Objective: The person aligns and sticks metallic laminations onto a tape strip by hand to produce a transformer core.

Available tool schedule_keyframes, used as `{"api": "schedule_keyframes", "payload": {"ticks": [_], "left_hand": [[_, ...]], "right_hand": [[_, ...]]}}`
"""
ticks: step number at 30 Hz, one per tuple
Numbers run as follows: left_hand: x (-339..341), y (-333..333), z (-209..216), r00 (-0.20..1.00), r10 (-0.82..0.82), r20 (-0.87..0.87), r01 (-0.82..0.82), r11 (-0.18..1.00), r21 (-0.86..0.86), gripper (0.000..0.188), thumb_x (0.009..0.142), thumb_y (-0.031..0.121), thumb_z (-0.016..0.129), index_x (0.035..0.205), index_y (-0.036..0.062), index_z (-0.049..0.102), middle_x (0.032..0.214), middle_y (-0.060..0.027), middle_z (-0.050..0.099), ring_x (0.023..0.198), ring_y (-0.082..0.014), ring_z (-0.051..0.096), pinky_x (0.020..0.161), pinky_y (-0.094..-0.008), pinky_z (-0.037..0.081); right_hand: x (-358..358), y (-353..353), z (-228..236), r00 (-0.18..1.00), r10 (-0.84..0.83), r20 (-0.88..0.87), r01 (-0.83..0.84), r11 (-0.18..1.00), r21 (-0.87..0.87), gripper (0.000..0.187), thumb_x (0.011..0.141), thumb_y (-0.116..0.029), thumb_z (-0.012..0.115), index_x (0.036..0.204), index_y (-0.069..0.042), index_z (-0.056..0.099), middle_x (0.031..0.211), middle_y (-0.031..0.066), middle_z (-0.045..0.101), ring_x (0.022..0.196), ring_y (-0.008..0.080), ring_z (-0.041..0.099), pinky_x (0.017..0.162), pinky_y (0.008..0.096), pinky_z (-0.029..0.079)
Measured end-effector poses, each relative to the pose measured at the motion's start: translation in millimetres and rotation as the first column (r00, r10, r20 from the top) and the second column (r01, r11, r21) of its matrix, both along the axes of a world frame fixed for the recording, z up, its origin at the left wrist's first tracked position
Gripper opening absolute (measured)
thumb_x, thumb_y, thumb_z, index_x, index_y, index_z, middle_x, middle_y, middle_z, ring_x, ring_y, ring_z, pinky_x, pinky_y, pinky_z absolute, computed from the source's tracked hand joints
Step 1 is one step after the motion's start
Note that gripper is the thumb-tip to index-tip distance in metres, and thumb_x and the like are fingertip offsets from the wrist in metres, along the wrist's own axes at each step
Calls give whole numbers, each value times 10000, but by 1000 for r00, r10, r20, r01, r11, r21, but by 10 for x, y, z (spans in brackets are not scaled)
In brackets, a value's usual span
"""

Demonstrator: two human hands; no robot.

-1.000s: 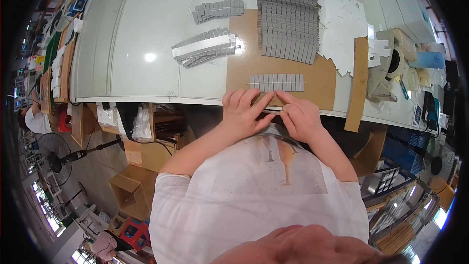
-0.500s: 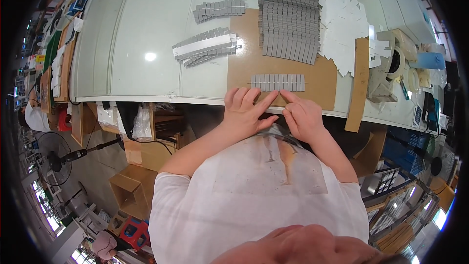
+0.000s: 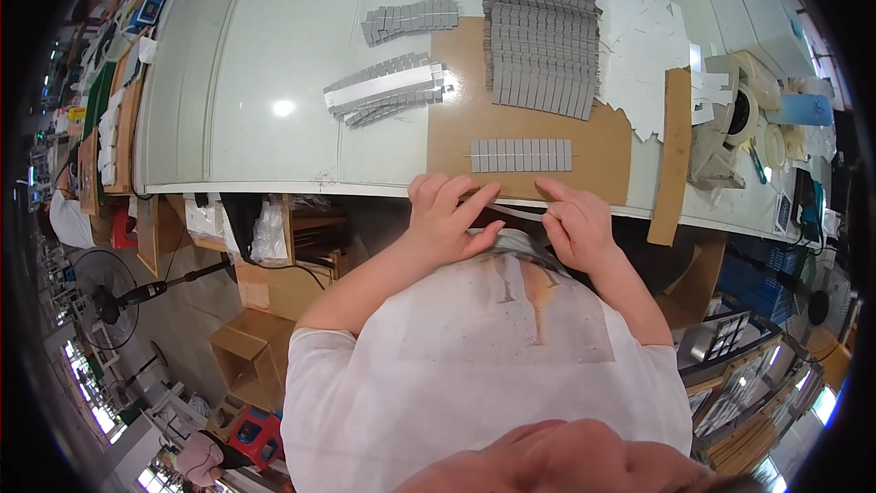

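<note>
A grey strip of narrow side-by-side segments [image 3: 521, 155] lies flat on a brown cardboard sheet [image 3: 602, 164], with a thin line running along it. My left hand [image 3: 447, 213] rests at the table's front edge, just below the strip's left end, fingers stretched and holding nothing. To the right, my right hand [image 3: 580, 222] has its index finger extended toward the sheet and its other fingers curled; nothing shows in it. Both hands are apart from the strip. Beyond it, a large stack of similar grey strips [image 3: 540, 46] overlaps in rows.
Smaller bundles of grey strips [image 3: 411, 18] lie left of the stack, one topped by a white band [image 3: 383, 85]. White paper pieces [image 3: 643, 46] are piled to the right, beside a long cardboard piece [image 3: 672, 155]. A tape dispenser [image 3: 716, 146] and blue bottle [image 3: 803, 110] stand farther right.
Both hands have drawn back from the strip's near edge toward the table edge and moved farther apart. The strip stays in place on the cardboard.
</note>
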State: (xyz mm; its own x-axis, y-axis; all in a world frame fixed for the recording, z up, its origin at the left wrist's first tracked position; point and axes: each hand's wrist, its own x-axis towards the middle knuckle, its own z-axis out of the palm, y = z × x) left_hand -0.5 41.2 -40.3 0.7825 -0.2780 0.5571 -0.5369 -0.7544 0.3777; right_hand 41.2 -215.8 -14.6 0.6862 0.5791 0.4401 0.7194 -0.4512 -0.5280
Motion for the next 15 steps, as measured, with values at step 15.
{"api": "schedule_keyframes", "payload": {"ticks": [15], "left_hand": [[103, -252, 1, 997, 76, -12, -74, 990, 119, 589, 774, 509, 782, 1282, 225, 691, 1198, -33, 516, 1148, -258, 437, 1017, -450, 317]], "right_hand": [[65, 121, 33, 999, 20, -39, -23, 995, -93, 132, 868, -115, 713, 927, -66, 606, 1314, 177, 686, 742, 298, 687, 641, 396, 532]]}}
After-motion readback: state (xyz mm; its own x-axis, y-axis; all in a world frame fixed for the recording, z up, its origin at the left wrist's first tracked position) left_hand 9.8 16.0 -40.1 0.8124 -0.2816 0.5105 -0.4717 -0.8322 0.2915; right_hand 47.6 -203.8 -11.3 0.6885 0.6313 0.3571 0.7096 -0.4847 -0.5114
